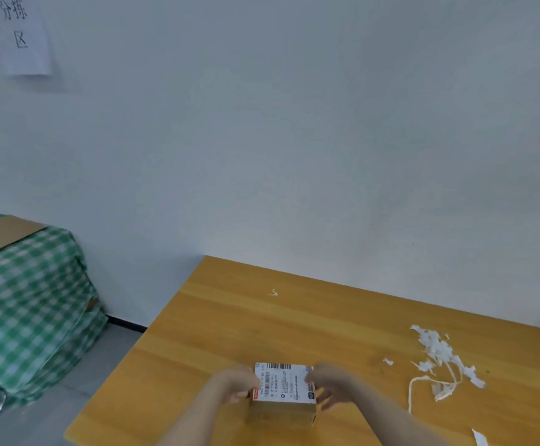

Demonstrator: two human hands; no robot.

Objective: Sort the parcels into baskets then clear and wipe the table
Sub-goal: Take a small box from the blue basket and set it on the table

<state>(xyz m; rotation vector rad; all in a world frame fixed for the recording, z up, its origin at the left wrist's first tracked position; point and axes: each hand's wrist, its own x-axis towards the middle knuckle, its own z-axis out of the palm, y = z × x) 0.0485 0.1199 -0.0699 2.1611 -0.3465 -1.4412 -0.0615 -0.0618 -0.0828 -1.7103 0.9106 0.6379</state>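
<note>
Two hands grasp white-labelled brown cardboard parcel (283,394): left hand (236,383) at left side; right hand (330,384) at right, seemingly pinching; torn white paper scraps (439,358) nearby on yellow wooden table (230,317).

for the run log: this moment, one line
parcel: label up | left hand: grips left end | right hand: grips right end | paper scraps: on table

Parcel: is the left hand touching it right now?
Touching. The head view shows the left hand gripping the parcel at its left edge, with the fingers curled over the side of the label.
</note>
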